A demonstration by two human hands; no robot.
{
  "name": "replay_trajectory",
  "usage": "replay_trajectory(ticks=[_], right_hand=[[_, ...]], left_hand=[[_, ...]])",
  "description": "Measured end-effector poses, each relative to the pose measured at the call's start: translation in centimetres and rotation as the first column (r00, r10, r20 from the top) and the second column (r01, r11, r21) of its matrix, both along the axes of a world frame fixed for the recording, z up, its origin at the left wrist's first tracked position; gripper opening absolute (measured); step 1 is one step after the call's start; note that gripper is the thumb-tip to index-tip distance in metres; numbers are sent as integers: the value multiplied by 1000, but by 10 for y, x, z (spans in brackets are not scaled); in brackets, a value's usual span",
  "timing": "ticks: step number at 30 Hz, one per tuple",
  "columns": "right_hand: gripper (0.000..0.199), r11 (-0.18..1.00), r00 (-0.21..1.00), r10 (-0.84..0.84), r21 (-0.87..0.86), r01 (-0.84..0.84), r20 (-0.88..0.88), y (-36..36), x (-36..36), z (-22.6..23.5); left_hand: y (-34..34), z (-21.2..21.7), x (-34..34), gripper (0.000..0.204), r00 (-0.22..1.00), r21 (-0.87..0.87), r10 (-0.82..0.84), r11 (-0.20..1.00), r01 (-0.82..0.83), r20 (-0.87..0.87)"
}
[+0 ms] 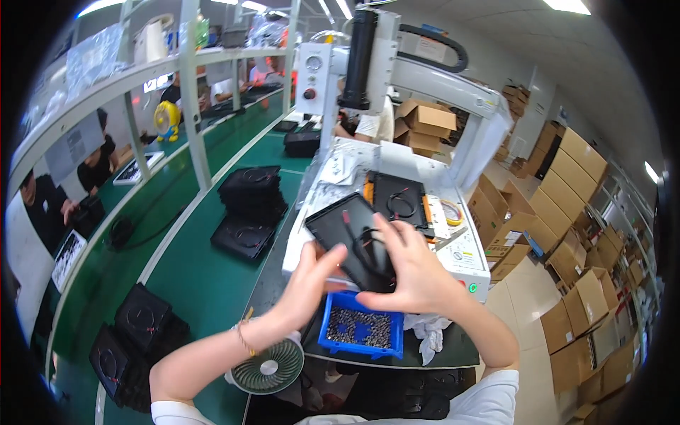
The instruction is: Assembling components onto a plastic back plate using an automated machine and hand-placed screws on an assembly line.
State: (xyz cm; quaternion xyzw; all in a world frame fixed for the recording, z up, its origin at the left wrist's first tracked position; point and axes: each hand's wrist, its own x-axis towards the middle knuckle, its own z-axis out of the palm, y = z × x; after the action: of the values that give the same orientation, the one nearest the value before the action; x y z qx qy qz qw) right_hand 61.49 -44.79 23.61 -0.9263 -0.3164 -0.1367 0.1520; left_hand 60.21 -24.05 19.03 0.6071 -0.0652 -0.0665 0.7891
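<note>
A flat black panel (348,237) with a coiled black cable and a short red lead on its face is held tilted in the air, above the front edge of the white machine base (464,258) and just over a blue bin of small screws (361,331). The left hand (312,276) grips the panel's near left edge, thumb on top and fingers tucked beneath. The right hand (414,273) lies over the near right part, fingers spread and fanned across the cable loop, the palm pressing lightly down.

To handle it well, I judge the panel wants steady support from below with the left hand while the right keeps the cable inside the panel's outline, so that no loop hangs over an edge or snags. Keeping it level over the bin would also spare the screws a knock.

Behind the panel, a like panel (402,202) sits in the machine's fixture between orange side rails, under the white arm and black column (360,57) of the machine; that overhanging head limits the room above. A roll of yellow tape (451,211) lies at the fixture's right. White rags (428,333) lie beside the bin. On the green bench (198,276) to the left stand stacks of black panels (251,195), with more (138,340) at its near corner, and a small round fan (268,367) sits below the left wrist. Cardboard boxes (567,212) crowd the floor on the right, and other people work along the far side of the bench.
</note>
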Motion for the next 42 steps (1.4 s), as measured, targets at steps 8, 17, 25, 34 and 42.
replay_trajectory(ticks=[8, 17, 25, 34, 42], right_hand=[[113, 797, 796, -604, -32, 604, -40, -128, 6, 35], [117, 614, 604, -782, -22, 789, -156, -197, -14, 19], [118, 704, 702, -706, 17, 710, -95, -155, 41, 6], [127, 735, 719, -678, -164, 658, -150, -19, 111, 7], [121, 668, 631, -744, -224, 710, -219, 10, 128, 6]], left_hand=[[-60, 24, 166, 84, 878, 716, -61, 607, -345, 475], [-161, 46, 164, 134, 976, 975, -23, -51, -218, 217], [-127, 77, 161, 128, 859, 855, 7, 98, -509, 511], [-8, 104, 87, 115, 886, 882, 53, 85, -463, 460], [40, 101, 32, 124, 891, 894, 108, 28, -447, 442]])
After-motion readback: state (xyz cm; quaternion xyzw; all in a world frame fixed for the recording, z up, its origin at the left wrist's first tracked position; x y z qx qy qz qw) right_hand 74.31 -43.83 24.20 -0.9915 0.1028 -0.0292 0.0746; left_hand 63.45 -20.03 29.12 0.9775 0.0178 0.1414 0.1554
